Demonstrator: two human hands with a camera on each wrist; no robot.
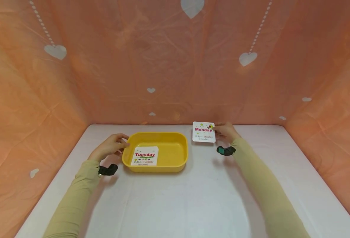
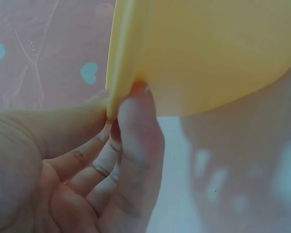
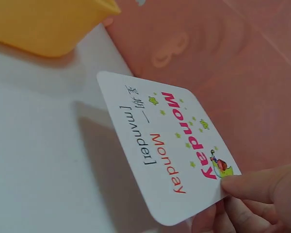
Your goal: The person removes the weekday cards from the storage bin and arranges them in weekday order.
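Observation:
My left hand [image 1: 112, 145] pinches the left rim of a yellow plastic tray [image 1: 172, 169], thumb on one side of the lip and fingers on the other, as the left wrist view shows. Inside the tray, at its left end, lies a white flash card [image 1: 145, 156] reading "Tuesday". Right of the tray, my right hand [image 1: 227, 132] pinches a "Monday" flash card [image 3: 165, 150] by its right edge. This card has rounded corners, pink lettering, stars and a small cartoon figure. It is tilted above the white surface, with its shadow below in the right wrist view.
A white-covered table [image 1: 178, 205] bears the tray. Orange-pink cloth [image 1: 175, 66] with white hearts rises behind it and along both sides. Each wrist wears a black band with a small device, the left wristband [image 1: 108, 170] and the right wristband [image 1: 226, 150].

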